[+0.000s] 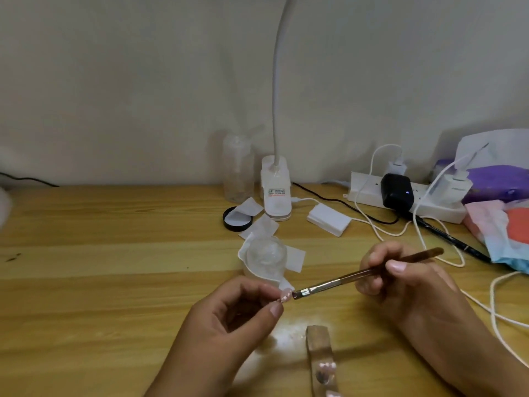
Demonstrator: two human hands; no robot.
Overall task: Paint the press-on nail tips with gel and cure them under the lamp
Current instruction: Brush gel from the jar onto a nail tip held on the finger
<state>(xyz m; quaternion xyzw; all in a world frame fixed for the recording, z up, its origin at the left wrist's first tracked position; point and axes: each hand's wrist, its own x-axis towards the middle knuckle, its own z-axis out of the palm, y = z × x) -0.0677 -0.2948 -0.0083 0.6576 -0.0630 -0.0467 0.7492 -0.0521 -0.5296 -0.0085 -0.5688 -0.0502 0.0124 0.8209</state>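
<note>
Pinching pink nail tip [285, 296] between left hand [229, 316] fingers; right hand [406, 285] fingers clamped on brush [357, 275], bristles at tip; white cable [492, 296] near, on bench [100, 267]; lamp [276, 196] label illegible.

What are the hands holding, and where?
The left hand pinches a pink nail tip by one end. The right hand grips the brush around the middle of its handle.

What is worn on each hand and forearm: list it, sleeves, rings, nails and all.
Both are bare. The left hand and right hand wear no gloves, and no ring shows on the fingers. The thumbnails look short and unpainted. No sleeve, watch or bracelet shows on either wrist or forearm, as far as the frame reaches.
</note>
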